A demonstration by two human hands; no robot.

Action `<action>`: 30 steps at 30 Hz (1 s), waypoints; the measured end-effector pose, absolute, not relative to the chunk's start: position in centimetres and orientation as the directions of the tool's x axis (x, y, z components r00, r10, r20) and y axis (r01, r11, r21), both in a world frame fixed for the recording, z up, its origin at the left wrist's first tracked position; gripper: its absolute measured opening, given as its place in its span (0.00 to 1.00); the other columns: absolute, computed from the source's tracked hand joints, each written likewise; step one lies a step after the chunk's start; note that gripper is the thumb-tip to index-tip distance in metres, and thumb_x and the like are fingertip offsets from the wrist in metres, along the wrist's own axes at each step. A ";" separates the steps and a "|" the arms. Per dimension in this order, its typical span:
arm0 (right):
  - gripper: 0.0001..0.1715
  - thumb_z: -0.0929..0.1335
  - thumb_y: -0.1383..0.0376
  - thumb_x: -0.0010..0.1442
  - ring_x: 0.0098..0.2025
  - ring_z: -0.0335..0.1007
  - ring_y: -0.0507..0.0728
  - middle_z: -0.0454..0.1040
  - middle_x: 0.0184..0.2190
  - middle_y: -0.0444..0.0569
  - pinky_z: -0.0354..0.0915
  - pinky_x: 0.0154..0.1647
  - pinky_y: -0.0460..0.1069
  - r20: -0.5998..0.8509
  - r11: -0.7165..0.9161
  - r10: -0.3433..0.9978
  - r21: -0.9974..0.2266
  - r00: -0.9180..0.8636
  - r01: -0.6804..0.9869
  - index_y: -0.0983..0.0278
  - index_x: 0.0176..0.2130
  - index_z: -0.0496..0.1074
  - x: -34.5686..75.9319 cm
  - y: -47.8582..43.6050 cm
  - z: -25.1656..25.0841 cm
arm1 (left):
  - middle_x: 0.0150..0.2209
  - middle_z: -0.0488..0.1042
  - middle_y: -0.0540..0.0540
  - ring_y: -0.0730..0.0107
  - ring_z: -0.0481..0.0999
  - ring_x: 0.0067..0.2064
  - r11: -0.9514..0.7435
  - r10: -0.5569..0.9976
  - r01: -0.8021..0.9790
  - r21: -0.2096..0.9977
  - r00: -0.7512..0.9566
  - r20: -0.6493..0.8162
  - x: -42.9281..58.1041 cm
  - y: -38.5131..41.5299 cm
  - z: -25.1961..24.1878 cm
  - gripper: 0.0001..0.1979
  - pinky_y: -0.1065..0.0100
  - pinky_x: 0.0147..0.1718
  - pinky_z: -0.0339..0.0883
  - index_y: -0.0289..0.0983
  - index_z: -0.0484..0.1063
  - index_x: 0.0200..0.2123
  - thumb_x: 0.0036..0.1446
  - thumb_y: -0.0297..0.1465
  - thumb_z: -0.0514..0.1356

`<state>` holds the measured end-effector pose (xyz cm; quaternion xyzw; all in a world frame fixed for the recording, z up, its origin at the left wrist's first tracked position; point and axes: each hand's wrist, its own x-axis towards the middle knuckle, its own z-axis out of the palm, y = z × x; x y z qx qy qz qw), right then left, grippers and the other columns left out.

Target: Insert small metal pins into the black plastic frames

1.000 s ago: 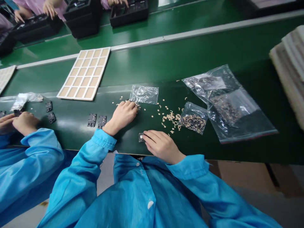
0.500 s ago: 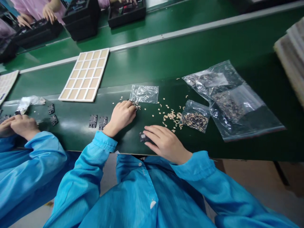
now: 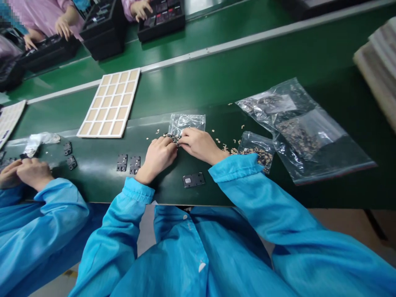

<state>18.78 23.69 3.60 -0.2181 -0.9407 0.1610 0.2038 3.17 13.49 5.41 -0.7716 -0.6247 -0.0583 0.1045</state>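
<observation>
Green bench point(image 3: 247, 189) is holding scattered beige bits point(image 3: 214, 131) while the left hand point(image 3: 159, 156) and right hand point(image 3: 201, 144) are pinching a small metal clump point(image 3: 173, 139) beside a plastic bag point(image 3: 186, 123).

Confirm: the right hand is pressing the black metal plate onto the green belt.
Wrong: the head view shows the right hand off the black metal plate, which lies free on the green belt; it is at the small metal parts beside the left hand.

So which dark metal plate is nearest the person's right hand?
The lone wider plate, just in front of the right hand, near the belt's front edge; the other plates sit in pairs further left.
</observation>
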 end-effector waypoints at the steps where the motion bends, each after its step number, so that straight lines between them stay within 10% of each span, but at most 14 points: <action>1: 0.11 0.65 0.69 0.63 0.40 0.68 0.58 0.74 0.36 0.52 0.64 0.39 0.51 0.319 0.841 0.491 -0.418 -0.811 0.344 0.64 0.35 0.78 18.9 23.7 3.3 | 0.36 0.76 0.43 0.63 0.72 0.38 -0.198 0.953 0.976 -0.092 0.213 0.215 3.2 13.5 5.4 0.10 0.63 0.34 0.59 0.37 0.75 0.34 0.62 0.28 0.54; 13: 0.06 0.71 0.66 0.53 0.34 0.74 0.54 0.80 0.32 0.49 0.67 0.40 0.51 0.126 0.262 0.849 -0.944 -0.513 0.202 0.65 0.32 0.79 18.3 24.7 3.3 | 0.39 0.76 0.42 0.59 0.72 0.41 -0.190 0.972 0.982 -0.012 0.190 0.135 3.3 13.4 5.4 0.10 0.61 0.37 0.61 0.35 0.75 0.36 0.62 0.34 0.56; 19: 0.06 0.71 0.66 0.50 0.25 0.68 0.51 0.76 0.23 0.46 0.65 0.29 0.47 0.019 0.131 0.847 -0.976 -0.531 0.174 0.67 0.29 0.78 19.1 24.1 5.0 | 0.36 0.77 0.42 0.62 0.74 0.39 -0.115 0.953 0.943 0.314 0.016 0.301 3.4 13.1 5.5 0.11 0.62 0.39 0.66 0.34 0.75 0.36 0.60 0.37 0.61; 24: 0.07 0.70 0.63 0.53 0.28 0.72 0.52 0.78 0.27 0.47 0.66 0.30 0.47 0.061 0.182 0.755 -0.976 -0.653 0.119 0.65 0.29 0.78 21.8 19.9 7.8 | 0.31 0.77 0.48 0.73 0.74 0.32 -0.204 0.916 0.713 0.671 -0.103 0.387 5.1 10.8 7.5 0.11 0.71 0.32 0.68 0.35 0.74 0.36 0.57 0.38 0.64; 30: 0.10 0.65 0.69 0.61 0.29 0.73 0.51 0.78 0.28 0.48 0.66 0.31 0.45 0.210 0.528 0.560 -0.836 -0.802 0.149 0.66 0.31 0.76 25.5 13.9 7.9 | 0.34 0.77 0.46 0.73 0.76 0.35 -0.416 0.873 0.641 0.645 0.085 0.479 8.1 5.9 8.6 0.03 0.71 0.36 0.71 0.34 0.74 0.37 0.59 0.28 0.62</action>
